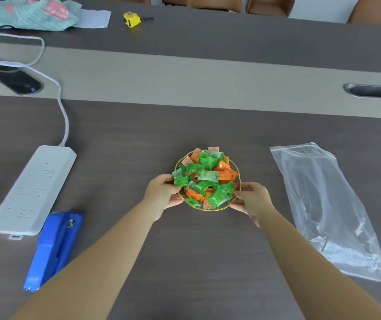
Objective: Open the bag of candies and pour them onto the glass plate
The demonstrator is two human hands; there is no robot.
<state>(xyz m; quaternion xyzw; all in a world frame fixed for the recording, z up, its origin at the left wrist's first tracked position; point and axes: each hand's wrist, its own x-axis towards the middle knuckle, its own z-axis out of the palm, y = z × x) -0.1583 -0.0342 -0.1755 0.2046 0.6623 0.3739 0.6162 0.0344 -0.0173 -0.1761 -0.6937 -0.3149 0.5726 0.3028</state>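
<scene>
A small glass plate (235,164) with a gold rim sits mid-table, heaped with several green and orange wrapped candies (205,176). My left hand (164,194) grips the plate's left edge, thumb on the rim and fingers under it. My right hand (253,199) holds the right edge the same way. A clear zip bag (323,204) lies flat and empty on the table to the right of the plate, its zip end toward the far side.
A white power strip (32,190) with its cable lies at the left, and a blue sealer-like device (53,248) sits beside it. A yellow tape measure (132,19) and crumpled packaging (30,12) lie far back. Two cable ports (373,90) are recessed in the table's lighter strip.
</scene>
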